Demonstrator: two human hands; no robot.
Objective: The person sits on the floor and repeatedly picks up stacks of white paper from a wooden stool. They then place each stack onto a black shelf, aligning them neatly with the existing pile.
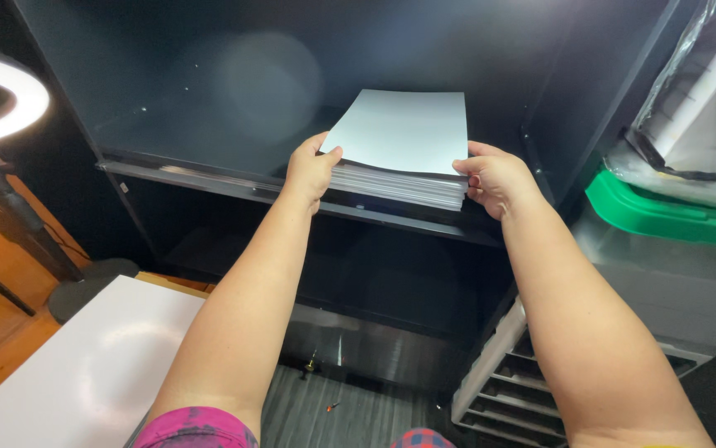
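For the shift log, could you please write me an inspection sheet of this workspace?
Surface: dark shelf inside a black cabinet; the stack sits at its front edge.
Job's things: stack of white sheets, flat, gripped at both near corners.
Clutter: small items on the grey floor, too small to identify.
Hands: left hand and right hand both clasp the stack.
Cables: thin cable near the ring light stand.
Surroundings: lit ring light, white board, green-lidded bin, grey drawer rack.
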